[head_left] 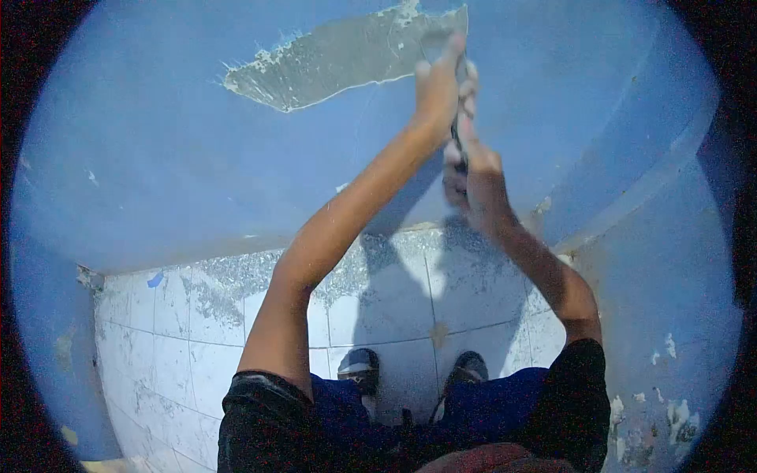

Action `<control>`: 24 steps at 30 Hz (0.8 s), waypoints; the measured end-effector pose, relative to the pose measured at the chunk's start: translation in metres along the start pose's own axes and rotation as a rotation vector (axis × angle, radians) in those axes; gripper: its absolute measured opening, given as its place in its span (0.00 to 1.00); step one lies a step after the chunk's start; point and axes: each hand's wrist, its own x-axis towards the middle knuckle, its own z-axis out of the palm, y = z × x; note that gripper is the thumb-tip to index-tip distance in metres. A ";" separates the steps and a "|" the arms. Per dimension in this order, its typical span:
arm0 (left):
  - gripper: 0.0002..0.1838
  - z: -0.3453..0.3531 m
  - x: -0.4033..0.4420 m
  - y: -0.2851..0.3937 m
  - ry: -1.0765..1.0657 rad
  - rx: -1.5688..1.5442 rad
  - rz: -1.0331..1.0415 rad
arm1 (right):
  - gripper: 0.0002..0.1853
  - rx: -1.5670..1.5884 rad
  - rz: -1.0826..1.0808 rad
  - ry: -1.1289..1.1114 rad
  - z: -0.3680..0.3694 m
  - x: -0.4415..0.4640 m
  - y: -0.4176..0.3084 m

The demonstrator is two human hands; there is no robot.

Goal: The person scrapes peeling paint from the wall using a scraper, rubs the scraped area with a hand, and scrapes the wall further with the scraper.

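Observation:
Both my hands are up against a blue painted wall [197, 158], gripping a long, dark-handled scraper [460, 154]. My left hand [441, 91] is closed around its upper part, close to the blade end. Lower down the handle, my right hand [482, 185] is closed too. Motion blurs the hands and the tool, and the blade is hard to make out. It seems to lie at the right end of a bare grey patch [331, 67], which has ragged, flaking paint along its upper edge.
White floor tiles [402, 311] lie below, covered with paint crumbs and dust along the wall's foot. A blue paint chip [155, 279] lies at the left. My shoes [359, 369] stand on the tiles. Another blue wall [662, 315] with chipped spots rises at the right.

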 end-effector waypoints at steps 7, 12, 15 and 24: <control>0.21 -0.001 0.003 0.013 0.006 0.029 0.016 | 0.25 -0.022 -0.128 -0.156 0.001 0.014 -0.011; 0.19 -0.009 -0.006 -0.004 0.015 -0.010 0.092 | 0.27 -0.076 -0.103 -0.056 0.006 0.008 -0.004; 0.18 0.001 0.016 0.027 -0.011 0.048 0.087 | 0.28 -0.051 -0.157 -0.097 0.012 0.020 -0.030; 0.21 -0.009 -0.003 0.004 -0.001 0.047 -0.033 | 0.28 -0.017 -0.067 -0.159 0.003 0.008 -0.013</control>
